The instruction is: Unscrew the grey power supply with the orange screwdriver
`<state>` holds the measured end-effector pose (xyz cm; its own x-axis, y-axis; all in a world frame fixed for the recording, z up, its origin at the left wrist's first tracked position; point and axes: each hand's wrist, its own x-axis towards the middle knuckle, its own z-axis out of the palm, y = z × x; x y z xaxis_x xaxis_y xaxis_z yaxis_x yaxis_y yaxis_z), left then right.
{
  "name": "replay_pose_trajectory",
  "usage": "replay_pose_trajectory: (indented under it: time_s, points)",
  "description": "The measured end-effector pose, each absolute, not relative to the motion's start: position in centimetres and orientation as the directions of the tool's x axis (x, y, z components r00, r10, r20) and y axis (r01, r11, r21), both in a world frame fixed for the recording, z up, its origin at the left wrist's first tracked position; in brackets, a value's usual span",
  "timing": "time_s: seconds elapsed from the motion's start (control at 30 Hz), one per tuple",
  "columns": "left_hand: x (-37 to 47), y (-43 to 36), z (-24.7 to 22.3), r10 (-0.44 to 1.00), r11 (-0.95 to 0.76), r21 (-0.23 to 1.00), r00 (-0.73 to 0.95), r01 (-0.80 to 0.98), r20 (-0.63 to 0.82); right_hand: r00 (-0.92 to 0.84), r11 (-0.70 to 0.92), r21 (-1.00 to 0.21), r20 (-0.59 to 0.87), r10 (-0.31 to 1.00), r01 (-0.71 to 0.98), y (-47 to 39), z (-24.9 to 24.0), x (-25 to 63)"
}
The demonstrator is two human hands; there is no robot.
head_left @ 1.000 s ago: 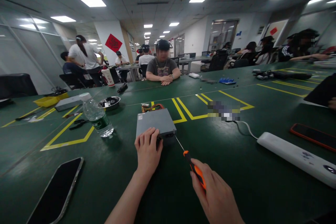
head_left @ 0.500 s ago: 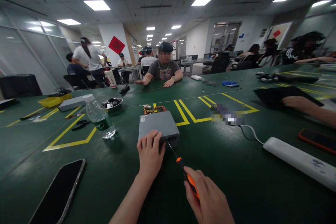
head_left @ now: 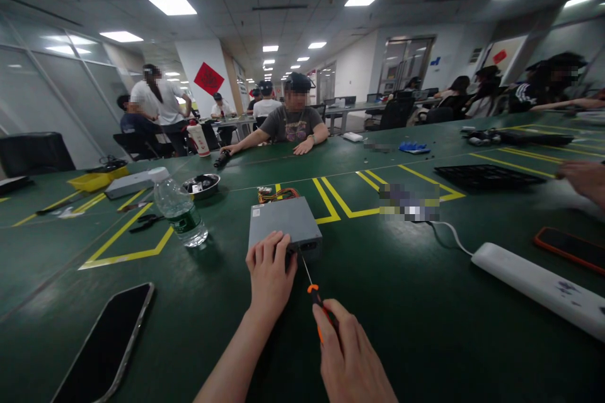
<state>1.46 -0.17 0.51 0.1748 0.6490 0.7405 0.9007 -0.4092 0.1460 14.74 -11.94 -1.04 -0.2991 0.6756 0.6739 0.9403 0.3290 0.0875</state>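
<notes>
A grey computer power supply unit [head_left: 283, 217] lies flat on the green table, its bundle of coloured cables [head_left: 278, 194] behind it. My left hand [head_left: 270, 274] grips its near left corner, fingers over the top and thumb against the near side. In my right hand [head_left: 350, 346] is a screwdriver [head_left: 316, 297] with an orange and black handle, held between thumb and fingers. The shaft slants up to the near face of the unit, below and left of the power socket. Whether the tip sits in a screw is too small to make out.
A water bottle [head_left: 182, 211] and a metal bowl [head_left: 202, 185] stand left; a phone [head_left: 106, 343] lies front left. On the right are a white power strip [head_left: 539, 286], an orange-edged phone [head_left: 571, 249] and a black panel [head_left: 489, 175] near a co-worker's hand. Another person sits opposite.
My right hand and the screwdriver handle have swung left, so the shaft stands steeper. At right, the black panel now lies apart from the co-worker's hand. The person opposite has reached a dark object.
</notes>
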Motion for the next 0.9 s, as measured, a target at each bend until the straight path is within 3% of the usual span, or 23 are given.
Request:
replay_pose_trajectory:
  time_s: [0.17,0.3,0.6,0.8,0.9]
  points:
    - [1.5,-0.2,0.6,0.651,-0.408,0.152,0.171,0.900,0.740,-0.235,0.358,-0.008,0.741,0.630,0.934,-11.7,0.9,14.6]
    - [1.5,-0.3,0.5,0.651,-0.418,0.158,0.173,0.895,0.740,-0.171,0.346,-0.111,0.707,0.687,0.932,-11.6,2.2,15.3]
    - [1.5,-0.4,0.5,0.659,-0.419,0.167,0.172,0.892,0.732,-0.359,0.472,0.023,0.682,0.637,0.881,-12.2,1.9,14.4]
    - [1.5,-0.4,0.5,0.662,-0.419,0.166,0.175,0.893,0.729,-0.222,0.455,-0.170,0.694,0.685,0.874,-11.8,1.8,15.4]
    - [1.4,-0.5,0.6,0.667,-0.418,0.163,0.181,0.894,0.723,-0.232,0.441,-0.179,0.648,0.725,0.879,-12.0,0.7,14.6]
